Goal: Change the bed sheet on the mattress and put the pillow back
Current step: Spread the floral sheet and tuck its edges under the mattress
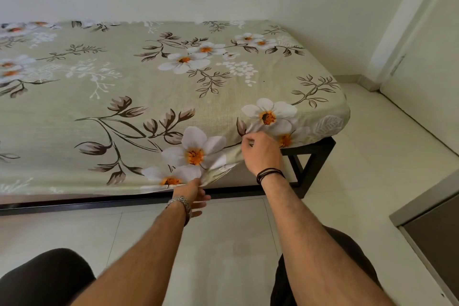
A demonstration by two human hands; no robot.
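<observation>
A pale green bed sheet (154,97) printed with white and orange flowers covers the mattress, which fills the middle of the view. At the near edge close to the right corner, a stretch of the sheet's hem is lifted and bare mattress side (238,176) shows under it. My left hand (192,194), with a metal bracelet, pinches the hem low at the edge. My right hand (260,154), with black cords on the wrist, grips a fold of the sheet a little higher and to the right. No pillow is in view.
The black metal bed frame (308,156) shows under the right corner, with a rail along the front. The floor is light tile (360,151). A white wall runs behind the bed. A door (422,64) stands at the right, and a grey cabinet (432,226) at lower right. My dark-clad knees sit at the bottom.
</observation>
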